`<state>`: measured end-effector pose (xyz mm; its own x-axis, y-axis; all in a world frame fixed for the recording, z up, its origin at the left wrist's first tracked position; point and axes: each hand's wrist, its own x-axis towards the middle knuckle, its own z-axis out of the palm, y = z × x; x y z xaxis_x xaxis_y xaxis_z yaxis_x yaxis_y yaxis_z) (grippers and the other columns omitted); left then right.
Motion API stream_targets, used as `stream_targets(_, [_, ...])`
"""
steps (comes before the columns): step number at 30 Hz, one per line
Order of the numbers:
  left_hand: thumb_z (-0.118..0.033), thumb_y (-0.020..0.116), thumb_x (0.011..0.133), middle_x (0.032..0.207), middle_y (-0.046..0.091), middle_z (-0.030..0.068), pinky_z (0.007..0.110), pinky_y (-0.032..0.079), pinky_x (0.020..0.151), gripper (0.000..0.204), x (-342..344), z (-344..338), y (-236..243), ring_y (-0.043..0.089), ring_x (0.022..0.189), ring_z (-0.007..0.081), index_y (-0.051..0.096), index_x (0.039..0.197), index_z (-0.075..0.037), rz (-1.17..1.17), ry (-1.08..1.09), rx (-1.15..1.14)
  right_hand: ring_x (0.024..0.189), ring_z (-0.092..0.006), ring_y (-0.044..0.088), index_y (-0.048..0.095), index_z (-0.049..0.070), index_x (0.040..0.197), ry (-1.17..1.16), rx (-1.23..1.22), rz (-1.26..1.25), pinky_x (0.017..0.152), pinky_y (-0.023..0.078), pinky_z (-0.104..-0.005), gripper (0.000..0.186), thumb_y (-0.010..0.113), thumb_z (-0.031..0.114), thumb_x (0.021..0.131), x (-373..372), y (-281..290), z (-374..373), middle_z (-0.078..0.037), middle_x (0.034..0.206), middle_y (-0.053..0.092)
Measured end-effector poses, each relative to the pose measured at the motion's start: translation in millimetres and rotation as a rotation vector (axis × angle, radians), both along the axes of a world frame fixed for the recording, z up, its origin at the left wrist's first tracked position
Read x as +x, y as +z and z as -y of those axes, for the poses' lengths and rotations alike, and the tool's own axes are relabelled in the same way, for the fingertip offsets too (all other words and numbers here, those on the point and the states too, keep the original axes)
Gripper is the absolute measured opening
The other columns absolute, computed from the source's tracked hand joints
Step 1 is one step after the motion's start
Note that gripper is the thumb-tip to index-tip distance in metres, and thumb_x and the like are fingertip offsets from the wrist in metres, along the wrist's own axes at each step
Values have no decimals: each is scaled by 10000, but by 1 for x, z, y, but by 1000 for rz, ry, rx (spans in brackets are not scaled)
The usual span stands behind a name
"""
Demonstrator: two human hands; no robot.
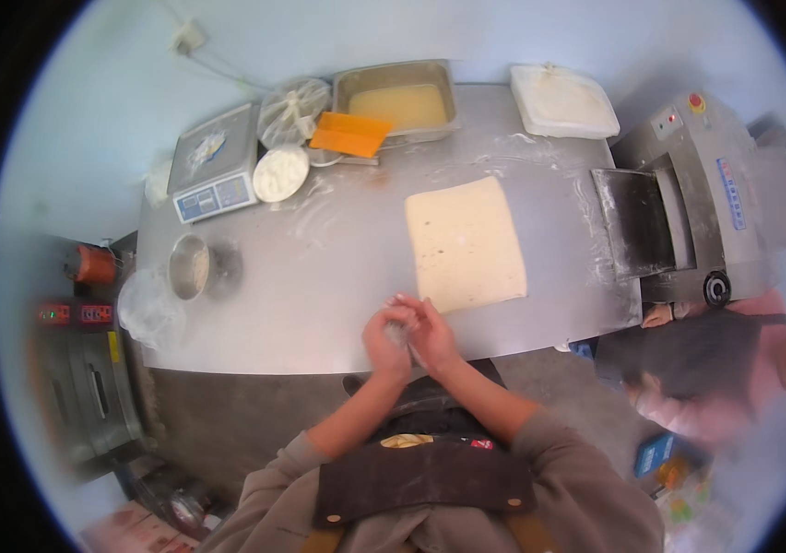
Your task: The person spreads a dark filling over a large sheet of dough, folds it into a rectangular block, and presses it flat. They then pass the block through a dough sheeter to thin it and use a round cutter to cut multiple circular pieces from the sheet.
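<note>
My left hand (pixel 385 341) and my right hand (pixel 431 336) are brought together over the front edge of the steel table (pixel 301 295), fingers curled toward each other around something small and greyish that I cannot make out. Just beyond them lies a flat, pale square sheet of dough (pixel 464 249) with small dark spots. To their left is a steel bowl (pixel 188 267) with a pale substance inside.
At the back sit a scale (pixel 211 147), white dish (pixel 280 175), orange scraper (pixel 349 134), steel tray of yellow liquid (pixel 393 106) and white tub (pixel 563 101). A steel machine (pixel 688 203) stands right, a co-worker (pixel 706 369) below it. A plastic bag (pixel 148 309) is left.
</note>
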<state>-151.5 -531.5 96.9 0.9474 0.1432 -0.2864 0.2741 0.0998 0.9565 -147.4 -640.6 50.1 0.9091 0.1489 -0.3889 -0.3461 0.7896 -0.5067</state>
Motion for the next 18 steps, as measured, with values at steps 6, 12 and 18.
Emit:
stream_targets(6, [-236,517,1092,1359,642,246,538,384,1165,352,51,168,68,575,1308,435,667,1226,52,626,-241,275,1225,-290,623,646,-12,1299,-118,462,-129,1153,489,-415,378,466,298,1178,65,40,123,-128,1223,673])
stream_targets(12, [-493,605,1025,1729,389,245,617,134,1328,760,94,236,29,292,1633,441,500,1629,-42,673,-674,742,1229,-259,660,639,5,1263,-213,742,-120,1139,528,-422,372,489,332,1166,101,16,216,-128,1263,689])
stream_targets(18, [-436,785,902,1685,489,148,655,108,1356,745,230,237,-12,331,1638,372,594,1548,-118,677,-1254,1095,881,-238,702,662,22,1066,-404,342,-542,833,614,-352,298,516,274,1134,97,-51,318,-115,999,706])
